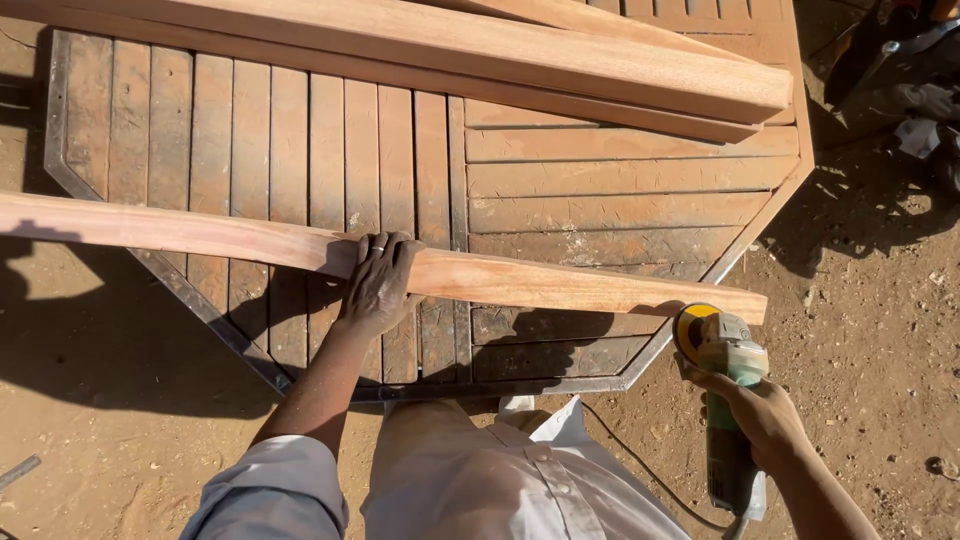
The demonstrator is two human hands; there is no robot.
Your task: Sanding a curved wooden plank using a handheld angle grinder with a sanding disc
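Note:
A long reddish wooden plank (560, 284) lies across a slatted wooden table (620, 180). My left hand (377, 282) presses flat on the plank near its middle, fingers curled over its far edge. My right hand (762, 412) grips the body of a green angle grinder (728, 400). The grinder's yellow disc (692, 330) sits just below the plank's right end, at the table's corner. Whether the disc touches the wood is unclear.
Two more long timbers (560, 60) rest across the table's far side. The grinder's cord (650, 470) trails over the dirt ground (860, 330). Dark tools or debris (900, 70) lie at the upper right. My light shirt fills the bottom centre.

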